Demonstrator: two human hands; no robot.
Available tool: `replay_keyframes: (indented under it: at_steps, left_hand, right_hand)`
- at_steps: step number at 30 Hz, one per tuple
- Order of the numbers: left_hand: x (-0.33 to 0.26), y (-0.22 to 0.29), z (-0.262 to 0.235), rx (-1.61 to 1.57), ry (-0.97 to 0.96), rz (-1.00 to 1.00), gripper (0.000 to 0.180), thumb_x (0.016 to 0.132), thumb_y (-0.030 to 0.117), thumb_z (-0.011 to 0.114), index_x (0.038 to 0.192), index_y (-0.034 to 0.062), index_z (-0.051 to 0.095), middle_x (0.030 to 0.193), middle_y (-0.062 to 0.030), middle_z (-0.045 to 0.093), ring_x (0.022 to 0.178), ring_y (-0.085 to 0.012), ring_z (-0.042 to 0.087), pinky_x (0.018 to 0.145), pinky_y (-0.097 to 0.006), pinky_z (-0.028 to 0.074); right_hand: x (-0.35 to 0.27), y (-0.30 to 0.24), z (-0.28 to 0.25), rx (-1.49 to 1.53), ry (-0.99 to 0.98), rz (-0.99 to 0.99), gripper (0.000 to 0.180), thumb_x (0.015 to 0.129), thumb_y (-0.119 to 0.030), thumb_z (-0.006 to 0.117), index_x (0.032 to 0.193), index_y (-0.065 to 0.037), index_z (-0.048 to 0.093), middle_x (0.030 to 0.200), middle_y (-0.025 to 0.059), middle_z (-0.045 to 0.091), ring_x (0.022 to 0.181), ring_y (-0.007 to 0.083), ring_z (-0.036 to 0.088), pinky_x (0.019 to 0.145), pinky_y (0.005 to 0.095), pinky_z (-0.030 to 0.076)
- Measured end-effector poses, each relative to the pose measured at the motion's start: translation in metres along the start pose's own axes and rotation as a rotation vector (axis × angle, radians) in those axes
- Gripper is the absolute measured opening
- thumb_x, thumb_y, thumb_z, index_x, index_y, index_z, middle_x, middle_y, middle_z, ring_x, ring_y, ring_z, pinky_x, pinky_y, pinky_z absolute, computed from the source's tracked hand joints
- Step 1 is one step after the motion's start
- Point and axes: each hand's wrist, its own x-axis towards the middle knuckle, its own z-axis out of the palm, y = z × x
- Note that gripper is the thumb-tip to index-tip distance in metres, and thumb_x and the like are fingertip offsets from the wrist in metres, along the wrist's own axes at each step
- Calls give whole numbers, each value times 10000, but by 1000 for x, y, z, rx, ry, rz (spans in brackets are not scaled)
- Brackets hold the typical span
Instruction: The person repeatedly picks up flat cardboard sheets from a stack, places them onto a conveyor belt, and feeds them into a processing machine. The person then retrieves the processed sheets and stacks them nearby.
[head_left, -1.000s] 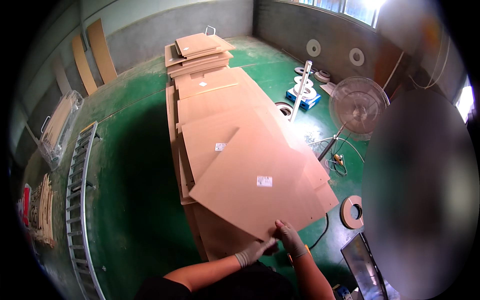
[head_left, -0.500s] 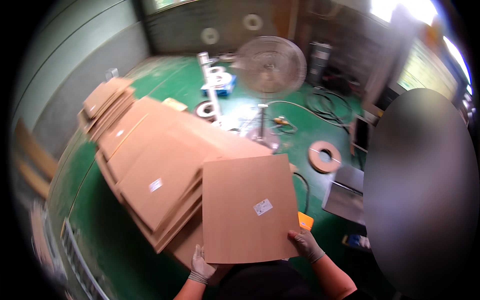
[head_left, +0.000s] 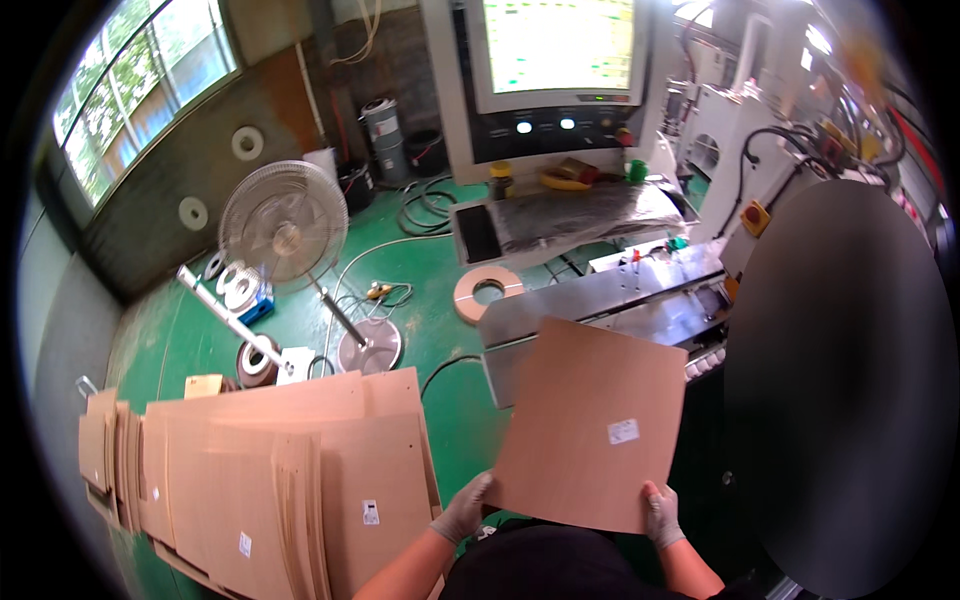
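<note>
Between my two gloved hands I hold a flat brown wood panel point(head_left: 590, 400) with a small white label point(head_left: 623, 431) on its face. My left hand point(head_left: 466, 508) grips the panel's near left corner. At the near right edge my right hand point(head_left: 661, 512) is closed on it, the thumb lying on the face; most of the other fingers are hidden beneath. The panel's far edge overlaps the near end of a metal machine bed point(head_left: 560, 310) in the picture; whether they touch I cannot tell.
Stacked brown panels point(head_left: 220, 450) lie at the left. Beyond them stand a pedestal fan point(head_left: 285, 235) and a roll of edging point(head_left: 488, 292) on the green floor point(head_left: 440, 345). A control screen point(head_left: 560, 50) rises at the back; a dark blurred shape point(head_left: 840, 390) covers the right side.
My view has swung right, away from the stack, toward the machine and screen. The panel has come along in both hands, now clear of the stack.
</note>
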Motion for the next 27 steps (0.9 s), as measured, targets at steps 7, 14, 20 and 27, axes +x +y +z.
replay_keyframes:
  at_steps: [7, 14, 20, 27]
  left_hand:
    - [54, 31, 83, 362, -114, 24, 645, 1118, 411, 437, 1629, 44, 295, 1579, -136, 450, 1397, -280, 502, 1152, -462, 418]
    - [83, -1, -10, -21, 248, -203, 491, 1096, 402, 481, 1444, 55, 478, 1458, -139, 546, 1225, -312, 577, 1042, -455, 475]
    - [63, -44, -135, -113, 295, -129, 408, 1071, 414, 503, 1314, 91, 560, 1358, -157, 632, 1075, -362, 610, 954, -459, 504]
    - [30, -100, -150, 681, 482, -473, 496, 1065, 403, 528, 1428, 66, 555, 1293, -158, 668, 1136, -364, 637, 993, -450, 516]
  right_hand:
    - [-31, 37, -47, 191, 269, -107, 557, 1052, -365, 612, 1428, 37, 524, 1364, 135, 627, 1228, 242, 634, 1045, 390, 522]
    - [41, 12, -10, 354, 59, 156, 528, 1058, -373, 606, 1394, 32, 567, 1309, 108, 668, 1198, 239, 659, 1011, 415, 550]
    - [88, -41, 19, 327, 155, 201, 495, 1035, -331, 668, 1261, 109, 669, 1226, 115, 704, 1108, 166, 662, 972, 327, 527]
    - [123, -35, -15, 242, 253, 112, 468, 997, -328, 712, 1204, 91, 688, 1178, 100, 709, 1021, 185, 684, 947, 349, 559]
